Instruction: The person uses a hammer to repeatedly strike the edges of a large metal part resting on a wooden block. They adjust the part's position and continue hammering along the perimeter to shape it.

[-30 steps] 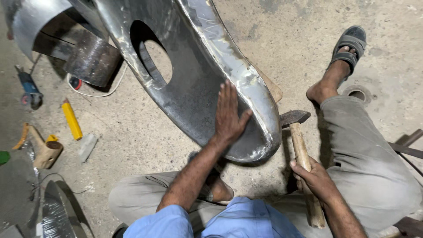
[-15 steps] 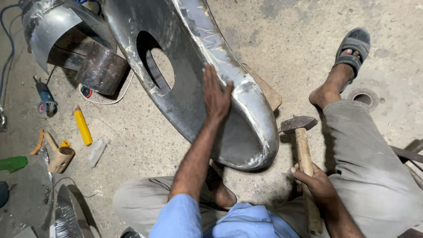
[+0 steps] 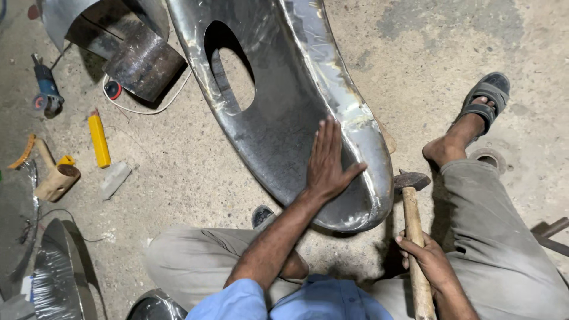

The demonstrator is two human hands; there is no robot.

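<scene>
Left hand (image 3: 328, 161) flat (fingers spread) on metal shell (image 3: 278, 112); right hand (image 3: 430, 261) grips hammer (image 3: 412, 219).

Angle grinder (image 3: 46, 95) far left, yellow bar (image 3: 99, 140) nr wooden mallet (image 3: 54, 176), dark metal cylinder (image 3: 142, 65) top left

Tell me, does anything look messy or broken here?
Nothing looks broken. Tools lie loose on the floor: a grinder, a yellow bar and a mallet. The metal shell looks scuffed.
</scene>
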